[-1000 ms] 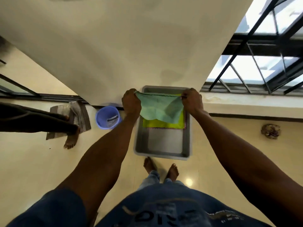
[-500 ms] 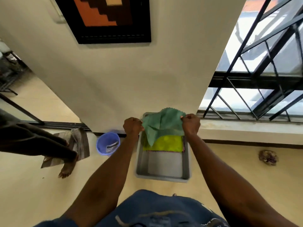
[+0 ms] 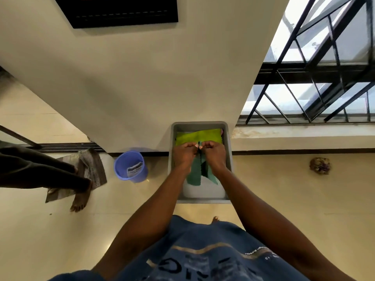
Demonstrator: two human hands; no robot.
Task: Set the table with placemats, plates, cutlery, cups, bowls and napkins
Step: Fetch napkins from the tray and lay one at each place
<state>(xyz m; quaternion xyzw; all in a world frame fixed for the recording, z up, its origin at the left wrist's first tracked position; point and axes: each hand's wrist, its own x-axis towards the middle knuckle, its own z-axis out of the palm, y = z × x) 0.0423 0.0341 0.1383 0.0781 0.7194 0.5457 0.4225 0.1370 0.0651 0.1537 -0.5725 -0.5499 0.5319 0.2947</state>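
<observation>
A green cloth napkin (image 3: 196,173) hangs folded in two between my hands above a grey plastic tub (image 3: 229,159) on the floor. My left hand (image 3: 184,155) and my right hand (image 3: 213,154) are side by side, almost touching, and each pinches the napkin's top edge. Below them in the tub lies a lime-yellow cloth (image 3: 197,136), with the edge of a pink one showing beside it. The tub's near half shows a bare pale bottom.
A blue plastic bucket (image 3: 130,166) stands on the floor left of the tub, against the cream wall (image 3: 142,82). Another person's bare foot (image 3: 80,199) and leg stand on a grey mat (image 3: 91,169) at the left. A barred window (image 3: 316,78) is at the right.
My hands have come together from a spread hold, folding the green napkin in half, and have dropped lower over the tub. The napkin hangs down now instead of being stretched wide.
</observation>
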